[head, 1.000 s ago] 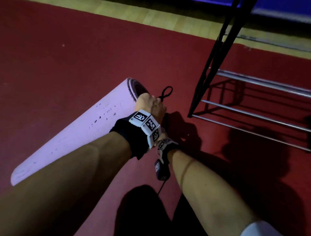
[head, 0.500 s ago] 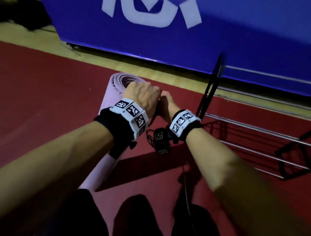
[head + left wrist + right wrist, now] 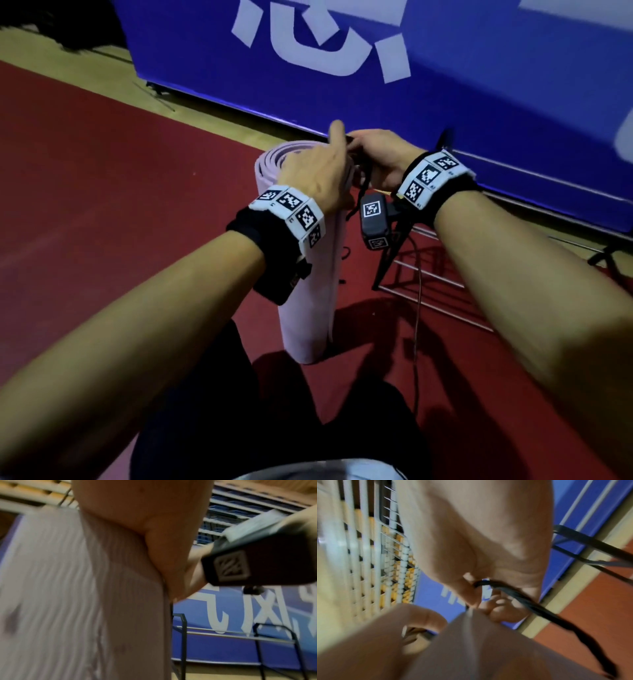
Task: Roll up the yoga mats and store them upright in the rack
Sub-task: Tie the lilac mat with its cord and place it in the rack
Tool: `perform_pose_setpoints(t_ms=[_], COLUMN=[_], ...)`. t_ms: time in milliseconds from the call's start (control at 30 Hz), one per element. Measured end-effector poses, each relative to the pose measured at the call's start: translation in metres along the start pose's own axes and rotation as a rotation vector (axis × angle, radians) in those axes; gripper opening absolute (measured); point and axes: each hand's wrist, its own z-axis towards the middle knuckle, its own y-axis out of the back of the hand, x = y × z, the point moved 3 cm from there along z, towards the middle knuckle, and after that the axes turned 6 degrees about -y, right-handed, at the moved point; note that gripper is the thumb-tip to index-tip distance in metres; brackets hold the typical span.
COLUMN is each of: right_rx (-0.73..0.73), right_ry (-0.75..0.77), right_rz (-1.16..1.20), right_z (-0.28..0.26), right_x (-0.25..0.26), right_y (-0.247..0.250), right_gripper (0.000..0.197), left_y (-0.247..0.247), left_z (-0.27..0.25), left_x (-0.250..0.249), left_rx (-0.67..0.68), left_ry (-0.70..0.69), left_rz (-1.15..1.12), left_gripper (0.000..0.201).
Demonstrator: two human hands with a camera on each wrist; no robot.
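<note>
A rolled pink yoga mat [image 3: 308, 301] stands upright on the red floor, just left of the metal rack [image 3: 428, 287]. My left hand [image 3: 315, 174] lies over the mat's top end, palm against the roll, fingers curled round its rim and one finger pointing up. In the left wrist view the mat [image 3: 68, 601] fills the left half. My right hand [image 3: 380, 154] is close beside the left at the mat's top. It pinches a black strap [image 3: 530, 605] that trails down past the mat [image 3: 488, 649]. Most fingertips are hidden in the head view.
A blue banner wall [image 3: 445, 85] stands right behind the rack, with a strip of wooden floor [image 3: 85, 68] along its foot. Red floor [image 3: 102, 205] spreads to the left. A small black device [image 3: 373, 219] and cable [image 3: 416, 325] hang below my right wrist.
The mat has gone from lying on the floor to standing upright by the rack. Both hands rose with its top end, and the right hand now has the strap.
</note>
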Motion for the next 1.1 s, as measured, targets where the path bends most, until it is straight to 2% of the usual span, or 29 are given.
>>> perform_pose_setpoints(t_ms=[67, 167, 233, 300, 467, 600, 667, 800, 900, 1100], right_rx=[-0.033, -0.148, -0.228, -0.244, -0.291, -0.303, -0.335, -0.32, -0.362, -0.401], right_ry=[0.038, 0.159, 0.187, 0.192, 0.188, 0.154, 0.159, 0.207, 0.236, 0.283], right_rz=[-0.092, -0.344, -0.346, -0.329, -0.31, -0.434, -0.524, -0.717, -0.784, -0.75], right_z=[-0.011, -0.025, -0.025, -0.024, -0.026, -0.028, -0.03, -0.036, -0.036, -0.033], right_x=[0.006, 0.009, 0.005, 0.0, -0.007, -0.007, -0.007, -0.002, -0.006, -0.014], right_y=[-0.008, -0.021, -0.018, -0.014, -0.006, 0.0, 0.002, 0.006, 0.012, 0.018], right_gripper=[0.027, 0.005, 0.008, 0.008, 0.011, 0.005, 0.008, 0.012, 0.008, 0.026], left_y=[0.002, 0.006, 0.005, 0.005, 0.006, 0.002, 0.002, 0.003, 0.013, 0.022], left_z=[-0.004, -0.005, -0.005, -0.004, -0.002, -0.003, -0.002, 0.003, 0.01, 0.02], left_x=[0.003, 0.007, 0.009, 0.007, -0.004, -0.013, -0.015, -0.02, -0.019, -0.014], left_rx=[-0.008, 0.008, 0.025, 0.042, 0.057, 0.044, 0.073, 0.215, 0.316, 0.307], left_ry=[0.026, 0.021, -0.002, -0.02, -0.024, -0.063, -0.072, -0.152, -0.169, -0.119], left_rz=[-0.048, -0.075, -0.094, -0.127, -0.171, -0.154, -0.138, -0.166, -0.194, -0.252], left_gripper=[0.083, 0.082, 0.079, 0.077, 0.087, 0.09, 0.089, 0.092, 0.08, 0.038])
